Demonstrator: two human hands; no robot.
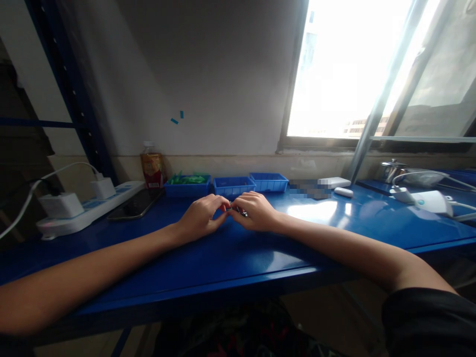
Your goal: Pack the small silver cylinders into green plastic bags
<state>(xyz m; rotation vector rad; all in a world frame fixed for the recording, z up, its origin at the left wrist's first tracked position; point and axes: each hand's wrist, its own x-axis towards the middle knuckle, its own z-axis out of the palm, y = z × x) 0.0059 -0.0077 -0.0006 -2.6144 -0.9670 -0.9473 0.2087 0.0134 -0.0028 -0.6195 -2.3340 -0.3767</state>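
My left hand and my right hand meet over the middle of the blue table, fingertips together. Between them is a small dark, partly shiny piece, mostly covered by my fingers; its kind cannot be made out. The right fingers curl around it, and the left thumb and forefinger pinch at its left end. Just beyond my hands stand a blue bin with green pieces, a second blue bin and a third blue bin.
At the left lie a white power strip with plugged-in chargers and a dark phone. A drink bottle stands by the wall. To the right are a small white case, a white plug-like device with cables and a metal pot.
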